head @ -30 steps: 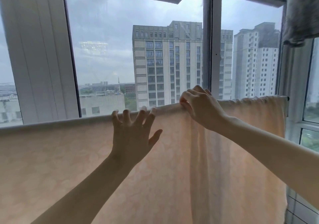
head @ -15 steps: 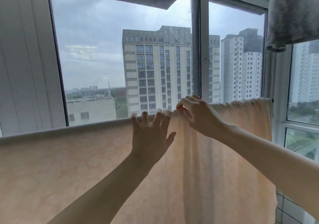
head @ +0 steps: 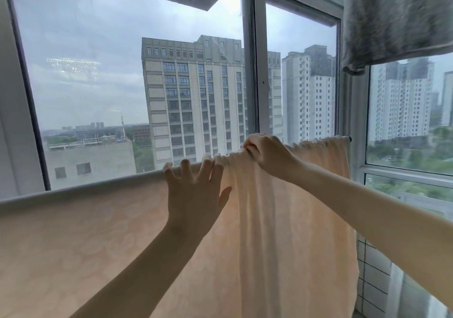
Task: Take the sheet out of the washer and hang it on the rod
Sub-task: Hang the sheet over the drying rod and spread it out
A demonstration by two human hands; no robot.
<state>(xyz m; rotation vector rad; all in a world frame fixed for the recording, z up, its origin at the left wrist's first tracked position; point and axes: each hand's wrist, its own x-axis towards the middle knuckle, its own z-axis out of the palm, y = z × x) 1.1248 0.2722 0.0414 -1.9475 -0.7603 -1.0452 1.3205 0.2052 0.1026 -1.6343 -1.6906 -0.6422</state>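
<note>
Now the sheet [head: 110, 239] hangs over the rod [head: 348, 137], smooth toward nine o'clock, bunched toward three. My left grip [head: 193, 195], splayed wide, pins the flat part while my right grip [head: 267, 154] pinches the gathered top edge, probably to spread those folds.
</note>
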